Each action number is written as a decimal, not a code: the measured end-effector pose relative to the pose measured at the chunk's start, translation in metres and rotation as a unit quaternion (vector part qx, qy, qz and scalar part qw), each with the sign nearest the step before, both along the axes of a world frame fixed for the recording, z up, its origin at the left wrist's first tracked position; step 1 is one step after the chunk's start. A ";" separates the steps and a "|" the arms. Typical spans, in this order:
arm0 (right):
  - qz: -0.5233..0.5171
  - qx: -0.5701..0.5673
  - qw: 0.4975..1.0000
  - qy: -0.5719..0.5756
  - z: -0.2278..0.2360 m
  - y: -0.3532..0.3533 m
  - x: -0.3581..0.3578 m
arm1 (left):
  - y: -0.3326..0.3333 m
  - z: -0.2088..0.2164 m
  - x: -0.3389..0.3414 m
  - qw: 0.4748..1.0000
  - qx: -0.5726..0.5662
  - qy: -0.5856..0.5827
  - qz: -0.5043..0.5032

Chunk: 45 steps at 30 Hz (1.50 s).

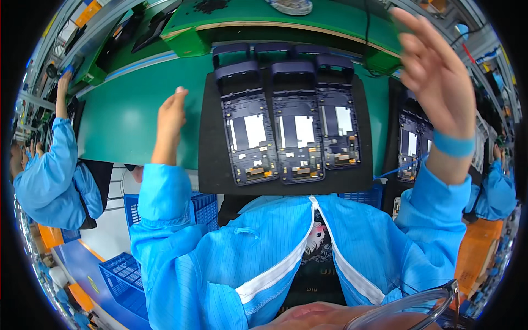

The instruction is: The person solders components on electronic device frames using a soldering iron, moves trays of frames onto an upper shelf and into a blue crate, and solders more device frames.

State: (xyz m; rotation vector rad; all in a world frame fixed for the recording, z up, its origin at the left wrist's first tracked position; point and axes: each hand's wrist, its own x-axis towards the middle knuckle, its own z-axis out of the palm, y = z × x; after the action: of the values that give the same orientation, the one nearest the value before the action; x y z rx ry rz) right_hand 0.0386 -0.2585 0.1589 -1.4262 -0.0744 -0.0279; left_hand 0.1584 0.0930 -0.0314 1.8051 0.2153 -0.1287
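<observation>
My left hand is above the green bench, left of the black mat. Seen edge-on, its fingers stretch away from me and nothing shows in them. My right hand is raised at the far right, fingers stretched out, slightly blurred, holding nothing visible. Between my hands, three dark blue device housings lie side by side on the black mat: a left housing, a middle housing and a right housing. White rectangles and small circuit parts show inside them. Dark loop-shaped frames stand at their far ends.
A green raised shelf runs across the back, with a black cable hanging down. More housings lie on a dark mat to the right. Co-workers in blue sit left and right. Blue baskets stand lower left.
</observation>
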 end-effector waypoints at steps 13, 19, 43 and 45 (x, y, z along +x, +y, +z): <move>-0.214 -0.147 0.964 0.050 -0.070 0.016 0.180 | -0.048 -0.013 -0.009 0.987 -0.050 -0.129 -0.077; -0.231 -0.150 0.961 -0.043 -0.079 0.036 0.233 | -0.050 -0.012 -0.005 0.990 -0.031 -0.126 -0.051; -0.269 -0.040 0.962 -0.006 -0.085 -0.007 -0.073 | -0.043 -0.039 0.011 0.989 -0.027 -0.128 -0.063; -0.252 -0.058 0.966 0.013 -0.105 -0.015 -0.077 | -0.045 -0.044 0.011 0.984 -0.009 -0.171 -0.042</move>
State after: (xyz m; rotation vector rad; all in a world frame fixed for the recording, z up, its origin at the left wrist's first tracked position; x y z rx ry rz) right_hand -0.0389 -0.2733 0.0543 -1.5297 0.3151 -0.4302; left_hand 0.1695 0.0477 -0.0754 1.7865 -0.1057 0.1192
